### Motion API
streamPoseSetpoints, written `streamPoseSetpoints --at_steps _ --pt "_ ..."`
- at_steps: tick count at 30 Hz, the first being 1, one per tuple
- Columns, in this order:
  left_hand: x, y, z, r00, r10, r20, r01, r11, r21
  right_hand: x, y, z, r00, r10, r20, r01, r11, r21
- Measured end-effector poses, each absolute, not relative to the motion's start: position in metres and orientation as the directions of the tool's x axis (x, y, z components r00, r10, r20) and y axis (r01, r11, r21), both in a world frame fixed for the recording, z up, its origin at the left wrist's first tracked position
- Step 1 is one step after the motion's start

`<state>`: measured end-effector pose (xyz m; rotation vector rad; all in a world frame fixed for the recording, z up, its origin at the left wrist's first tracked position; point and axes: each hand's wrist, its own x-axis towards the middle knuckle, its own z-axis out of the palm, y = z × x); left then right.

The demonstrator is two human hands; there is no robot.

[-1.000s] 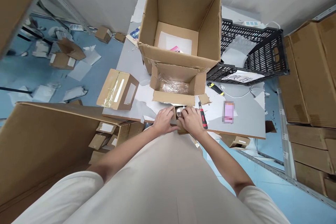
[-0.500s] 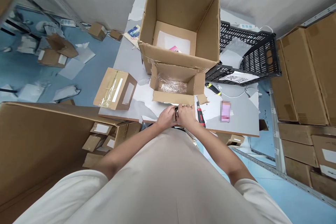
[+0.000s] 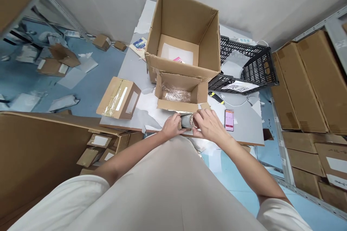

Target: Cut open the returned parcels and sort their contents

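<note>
At the table's front edge, both my hands are closed around a grey cylinder-like item (image 3: 186, 121) with a shiny round end. My left hand (image 3: 171, 126) grips a small brown cardboard piece (image 3: 180, 123) at the item's left end; whether this is a box or a flap I cannot tell. My right hand (image 3: 207, 124) has its fingers curled over the shiny right end. Just beyond my hands stands a small open carton (image 3: 177, 106) with clear plastic wrap (image 3: 177, 95) inside.
Behind the small carton is a large open box (image 3: 184, 63). A taped carton (image 3: 119, 97) sits left. To the right are a black crate (image 3: 245, 79), a yellow-black cutter (image 3: 216, 97) and a phone (image 3: 229, 120). Stacked boxes (image 3: 311, 83) line the right side.
My hands were close together around a dark round thing; my right hand has moved right, exposing the grey item. The red-black cutter beside my right hand is now hidden. My view has shifted slightly.
</note>
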<state>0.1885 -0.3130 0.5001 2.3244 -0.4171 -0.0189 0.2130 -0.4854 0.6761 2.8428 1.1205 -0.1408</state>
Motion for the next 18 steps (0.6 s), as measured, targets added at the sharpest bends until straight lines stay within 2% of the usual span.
streamPoseSetpoints --at_steps 3,6,9,13,16,18 --pt "0.188 -0.311 0.506 0.943 -0.33 0.052 -0.273 -0.67 0.69 0.221 -0.493 0.689 0.693 0.719 -0.055 0.721 -0.692 0.037" --pt "0.178 -0.301 0.526 0.932 -0.363 -0.004 -0.249 -0.648 0.72 0.234 -0.499 0.705 0.68 0.732 0.04 0.733 -0.678 -0.046" --pt "0.165 -0.291 0.556 0.968 -0.248 -0.021 -0.128 -0.567 0.813 0.252 -0.5 0.73 0.695 0.707 0.129 0.719 -0.679 -0.149" --pt "0.17 -0.297 0.592 0.994 -0.09 0.064 -0.083 -0.225 0.971 0.283 -0.493 0.76 0.777 0.598 0.196 0.627 -0.712 -0.316" --pt "0.189 -0.31 0.604 0.998 0.044 0.038 -0.04 0.048 0.998 0.31 -0.489 0.765 0.847 0.48 0.23 0.524 -0.676 -0.518" --pt "0.2 -0.315 0.605 0.997 0.074 0.004 -0.019 0.203 0.979 0.327 -0.49 0.757 0.87 0.437 0.226 0.461 -0.561 -0.688"
